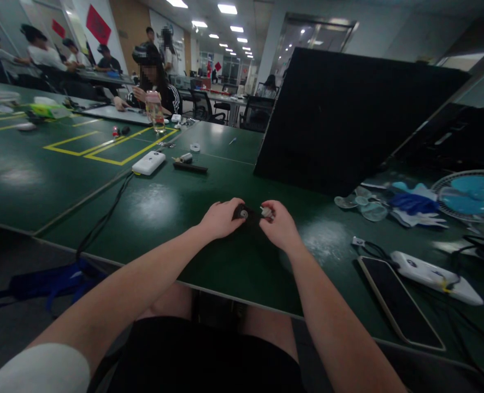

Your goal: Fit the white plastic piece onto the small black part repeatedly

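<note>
My left hand (222,219) is closed around a small dark part with a grey round piece (244,214) on its face. A short way to the right, my right hand (282,228) pinches a small pale metallic part (267,212) that looks like a little motor, with a thin tip pointing left. Both parts are held apart from each other, low over the green table (242,262). Fine detail on them is too small and blurred to make out.
A large black panel (348,120) stands tilted at the right. Near it are clear fan blades (365,203), gloves (420,204) and a blue fan (473,194). A phone (401,300) and white power banks (434,275) (149,162) lie around. A co-worker (154,87) sits opposite.
</note>
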{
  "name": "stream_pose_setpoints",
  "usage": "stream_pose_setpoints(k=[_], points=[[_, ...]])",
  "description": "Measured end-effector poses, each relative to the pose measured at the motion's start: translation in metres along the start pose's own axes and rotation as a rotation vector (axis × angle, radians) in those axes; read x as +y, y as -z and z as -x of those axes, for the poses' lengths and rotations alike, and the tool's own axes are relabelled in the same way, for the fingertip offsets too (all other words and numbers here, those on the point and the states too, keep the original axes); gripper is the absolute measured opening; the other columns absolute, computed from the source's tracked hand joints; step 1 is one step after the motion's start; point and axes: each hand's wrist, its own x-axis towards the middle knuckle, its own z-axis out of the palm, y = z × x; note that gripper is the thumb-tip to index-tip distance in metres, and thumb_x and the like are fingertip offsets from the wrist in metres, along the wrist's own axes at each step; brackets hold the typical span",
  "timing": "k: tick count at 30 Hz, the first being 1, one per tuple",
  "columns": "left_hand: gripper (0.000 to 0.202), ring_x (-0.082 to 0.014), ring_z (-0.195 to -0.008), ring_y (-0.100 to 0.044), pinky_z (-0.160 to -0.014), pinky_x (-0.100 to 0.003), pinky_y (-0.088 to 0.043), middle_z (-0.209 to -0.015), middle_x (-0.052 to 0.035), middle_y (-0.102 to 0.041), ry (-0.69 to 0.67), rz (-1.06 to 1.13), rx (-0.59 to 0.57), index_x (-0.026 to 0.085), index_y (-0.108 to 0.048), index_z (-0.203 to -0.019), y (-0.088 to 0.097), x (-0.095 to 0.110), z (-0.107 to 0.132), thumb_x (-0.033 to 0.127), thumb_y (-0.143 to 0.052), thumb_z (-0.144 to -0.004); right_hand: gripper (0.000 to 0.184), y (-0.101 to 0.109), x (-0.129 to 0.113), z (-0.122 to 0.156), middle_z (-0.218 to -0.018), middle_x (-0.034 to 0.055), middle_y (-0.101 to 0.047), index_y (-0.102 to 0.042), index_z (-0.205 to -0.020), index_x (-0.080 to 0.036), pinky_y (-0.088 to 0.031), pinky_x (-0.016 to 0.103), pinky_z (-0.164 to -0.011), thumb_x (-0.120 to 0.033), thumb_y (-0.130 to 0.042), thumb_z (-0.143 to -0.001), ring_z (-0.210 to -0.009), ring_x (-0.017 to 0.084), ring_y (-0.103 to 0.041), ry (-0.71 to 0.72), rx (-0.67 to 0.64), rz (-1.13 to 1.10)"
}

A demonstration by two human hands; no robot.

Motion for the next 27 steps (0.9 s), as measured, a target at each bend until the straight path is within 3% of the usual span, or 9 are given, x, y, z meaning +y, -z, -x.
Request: stream_pose_setpoints(k=[4,9,17,22,27], points=[[0.043,-0.0311,-0.11,-0.067,-0.11,-0.049,-0.043,-0.116,-0.0096,-0.072,0.036,-0.01,0.017,0.025,-0.057,-0.13,0.002,0.0,0.001,0.037,-0.065,-0.089,0.04,-0.001,-0.003,0.003,-0.123,0.0072,-0.066,-0.064,-0.124,-0.024,-0.056,0.038,-0.089,-0.017,-0.058,-0.085,-0.103,0.022,-0.066,0.074,-0.049,-0.023],[0.046,-0.0327,-0.11,-0.067,-0.11,-0.052,-0.043,-0.118,-0.0106,-0.072,0.044,-0.041,0.04,0.024,-0.057,-0.13,0.001,-0.001,0.001,0.039,-0.065,-0.088,0.046,0.001,-0.007,0.004,-0.123,0.007,-0.07,-0.061,-0.134,-0.025,-0.057,0.038,-0.088,-0.02,-0.062,-0.088,-0.102,0.021,-0.069,0.086,-0.073,-0.062],[0.045,-0.0321,-0.11,-0.067,-0.109,-0.05,-0.044,-0.119,-0.0099,-0.072,0.04,-0.061,0.033,0.024,-0.057,-0.13,0.0,-0.001,0.0,0.036,-0.065,-0.088,0.029,0.001,-0.01,0.005,-0.113,0.006,-0.074,-0.07,-0.118,-0.023,-0.057,0.038,-0.089,-0.023,-0.061,-0.091,-0.098,0.021,-0.071,0.131,-0.005,-0.032],[0.044,-0.0305,-0.103,-0.069,-0.094,-0.042,-0.052,-0.114,-0.0098,-0.073,0.023,-0.019,-0.002,0.025,-0.057,-0.128,0.001,0.001,0.001,0.037,-0.067,-0.087,0.029,-0.003,-0.013,0.005,-0.108,0.0062,-0.076,-0.07,-0.118,-0.022,-0.058,0.037,-0.088,-0.023,-0.063,-0.091,-0.097,0.02,-0.072,0.126,0.01,-0.049],[0.044,-0.0298,-0.097,-0.07,-0.087,-0.04,-0.054,-0.108,-0.0084,-0.073,0.025,0.012,-0.023,0.026,-0.056,-0.128,0.0,-0.001,0.001,0.039,-0.067,-0.087,0.023,-0.004,-0.016,0.005,-0.096,0.0045,-0.076,-0.072,-0.109,-0.022,-0.057,0.033,-0.075,-0.032,-0.07,-0.088,-0.084,0.02,-0.072,0.051,0.036,0.019]])
